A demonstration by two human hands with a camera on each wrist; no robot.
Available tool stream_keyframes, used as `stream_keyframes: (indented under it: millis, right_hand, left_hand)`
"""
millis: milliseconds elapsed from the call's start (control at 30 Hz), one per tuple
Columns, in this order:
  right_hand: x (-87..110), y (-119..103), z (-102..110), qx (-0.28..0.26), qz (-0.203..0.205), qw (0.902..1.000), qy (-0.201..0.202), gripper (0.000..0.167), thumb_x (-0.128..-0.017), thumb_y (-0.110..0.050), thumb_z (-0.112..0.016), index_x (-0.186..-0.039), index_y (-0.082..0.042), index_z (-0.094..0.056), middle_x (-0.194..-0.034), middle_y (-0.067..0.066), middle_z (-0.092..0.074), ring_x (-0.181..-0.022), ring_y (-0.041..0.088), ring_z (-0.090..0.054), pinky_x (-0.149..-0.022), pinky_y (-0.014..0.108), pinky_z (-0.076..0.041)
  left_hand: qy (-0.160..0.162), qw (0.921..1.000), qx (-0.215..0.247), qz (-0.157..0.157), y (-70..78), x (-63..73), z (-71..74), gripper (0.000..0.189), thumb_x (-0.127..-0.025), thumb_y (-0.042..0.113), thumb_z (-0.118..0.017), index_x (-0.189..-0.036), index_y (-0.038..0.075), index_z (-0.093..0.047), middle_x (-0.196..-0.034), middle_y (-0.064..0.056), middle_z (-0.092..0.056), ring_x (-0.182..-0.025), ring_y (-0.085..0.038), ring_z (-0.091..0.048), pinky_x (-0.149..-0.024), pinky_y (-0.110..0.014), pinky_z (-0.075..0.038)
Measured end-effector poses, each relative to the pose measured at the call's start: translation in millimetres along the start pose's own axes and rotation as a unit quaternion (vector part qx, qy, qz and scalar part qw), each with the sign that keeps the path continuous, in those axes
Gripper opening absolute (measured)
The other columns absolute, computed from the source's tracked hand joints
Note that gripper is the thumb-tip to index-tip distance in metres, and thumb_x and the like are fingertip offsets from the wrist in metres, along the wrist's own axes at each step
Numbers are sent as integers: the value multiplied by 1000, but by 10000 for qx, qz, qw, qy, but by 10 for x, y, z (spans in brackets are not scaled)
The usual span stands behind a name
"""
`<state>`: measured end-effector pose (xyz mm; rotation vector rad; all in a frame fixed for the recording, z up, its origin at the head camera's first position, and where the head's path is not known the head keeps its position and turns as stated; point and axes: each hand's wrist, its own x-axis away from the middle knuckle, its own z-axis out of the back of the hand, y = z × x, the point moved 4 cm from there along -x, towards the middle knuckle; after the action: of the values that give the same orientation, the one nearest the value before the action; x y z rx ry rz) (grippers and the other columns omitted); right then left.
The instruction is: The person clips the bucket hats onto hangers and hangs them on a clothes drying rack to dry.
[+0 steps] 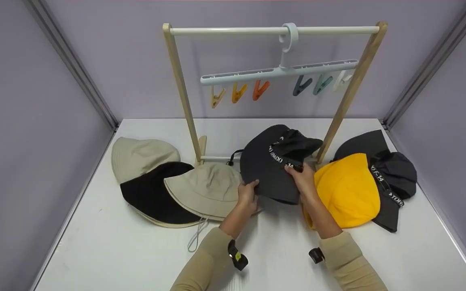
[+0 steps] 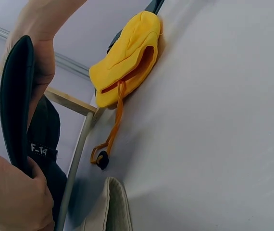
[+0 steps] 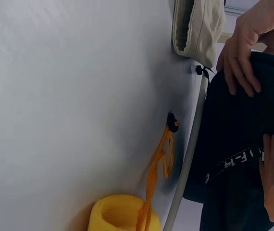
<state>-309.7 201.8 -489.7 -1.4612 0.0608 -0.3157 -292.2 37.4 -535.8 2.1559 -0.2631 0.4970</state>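
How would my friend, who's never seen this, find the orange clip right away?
Look for the big wooden rack with a white bar across its top. Hooked over that bar is a pale hanger with a row of small clips. Third from the left is the orange clip, redder than the yellow clip before it and brighter than the dark grey clip after the gap.

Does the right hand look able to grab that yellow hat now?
Probably not without letting go: the right hand grips a black hat. Otherwise the way looks free, as the yellow hat lies close by with nothing on top.
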Motion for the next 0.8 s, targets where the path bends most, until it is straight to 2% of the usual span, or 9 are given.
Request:
stream_keyframes:
  millis: [133,233,333,400,467,600,667,800]
  right_hand:
    - [53,-12,-33,-61,-120,9995,-272,65,-83,-3,-61,-137,7,-27,-133,22,-37,-116,29,-38,-99,37,-25]
    - [77,-36,-44,19,-24,9994,-359,68,-81,2,-59,-138,7,-22,-137,23,-33,-120,30,-34,-102,39,-21]
    - [98,-68,-53,210,136,9990,-371,67,-82,3,-58,-138,7,-23,-137,23,-33,-121,31,-33,-102,40,-20]
    - [110,-91,-57,321,243,9984,-390,65,-83,4,-57,-138,7,-23,-137,23,-34,-122,31,-33,-102,40,-20]
    - [120,-121,-59,404,378,9977,-396,64,-83,4,-57,-138,7,-24,-136,23,-34,-122,31,-33,-102,40,-21]
    - [137,-200,-45,556,755,9949,-370,63,-82,7,-57,-137,8,-26,-136,24,-35,-123,31,-33,-103,41,-21]
    - [149,-243,-35,655,929,9929,-360,64,-81,8,-58,-137,8,-27,-136,24,-35,-124,31,-32,-103,41,-20]
    - [173,-302,-2,1003,1106,9882,-328,67,-81,6,-58,-139,7,-25,-138,24,-34,-126,31,-31,-103,41,-20]
  left_hand:
    - [-2,10000,72,57,-19,-4,-3,56,-94,0,-44,-141,-7,-14,-142,-24,-27,-129,-33,-28,-103,-39,-25]
    - [52,9998,-189,-36,-28,-1,-1,58,-94,0,-44,-141,-8,-12,-143,-25,-24,-130,-34,-25,-104,-39,-23]
    - [144,9967,-692,-405,-5,6,-5,61,-93,2,-47,-142,-8,-12,-144,-25,-22,-131,-33,-24,-104,-38,-21]
    - [229,9901,-1148,-769,27,9,-12,63,-91,3,-49,-142,-8,-13,-144,-24,-22,-132,-33,-23,-105,-37,-21]
    - [317,9811,-1581,-1070,55,12,-14,64,-90,5,-52,-141,-7,-16,-144,-24,-24,-131,-32,-24,-105,-37,-21]
    - [402,9541,-2556,-1509,99,29,-27,62,-90,9,-54,-140,-9,-22,-143,-25,-24,-132,-34,-21,-105,-40,-20]
    - [342,9391,-2949,-1730,118,45,-51,60,-90,11,-55,-139,-10,-26,-143,-27,-22,-132,-35,-20,-105,-41,-19]
    - [2,9023,-3719,-2182,154,124,-158,55,-91,13,-54,-135,-11,-33,-143,-28,-23,-132,-38,-18,-105,-44,-16]
